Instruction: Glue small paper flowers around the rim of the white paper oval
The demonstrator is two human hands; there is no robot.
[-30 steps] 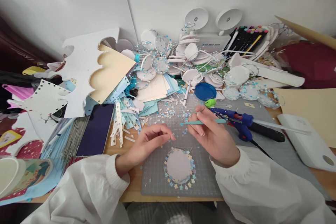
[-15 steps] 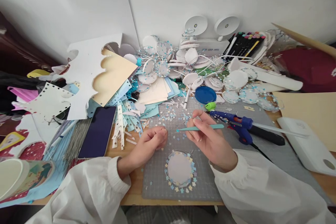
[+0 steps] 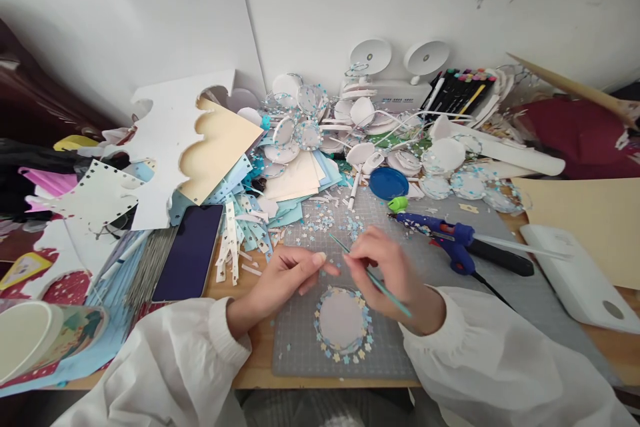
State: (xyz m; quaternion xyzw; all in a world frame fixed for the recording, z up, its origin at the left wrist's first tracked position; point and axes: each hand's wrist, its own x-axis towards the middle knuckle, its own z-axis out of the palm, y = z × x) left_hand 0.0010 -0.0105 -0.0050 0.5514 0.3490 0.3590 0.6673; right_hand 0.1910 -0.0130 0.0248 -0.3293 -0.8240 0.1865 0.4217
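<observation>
My right hand (image 3: 383,263) is closed around slim teal tweezers (image 3: 375,282), slanting from upper left to lower right, with the tips up over the cutting mat (image 3: 295,360). To its left, my left hand (image 3: 290,277) has its index finger stretched out and its thumb lying along it, the other fingers curled beneath. Nothing shows in it; a tiny piece could be hidden. Below both hands lies a round white disc (image 3: 343,321), ringed by small pastel blue and yellow stars (image 3: 369,337). Loose star confetti (image 3: 320,223) is scattered beyond the hands.
A blue glue gun (image 3: 445,233) lies at right, beside a white box-like device (image 3: 575,273). At left are a phone (image 3: 187,253), paper strips (image 3: 230,240) and a cup (image 3: 30,340). White discs wrapped with star garlands (image 3: 310,133) pile up behind a blue lid (image 3: 389,183).
My right hand has turned over and moved slightly down, swinging the tweezers from level to slanted. My left hand has shifted right, and its index finger has straightened from a loose fist.
</observation>
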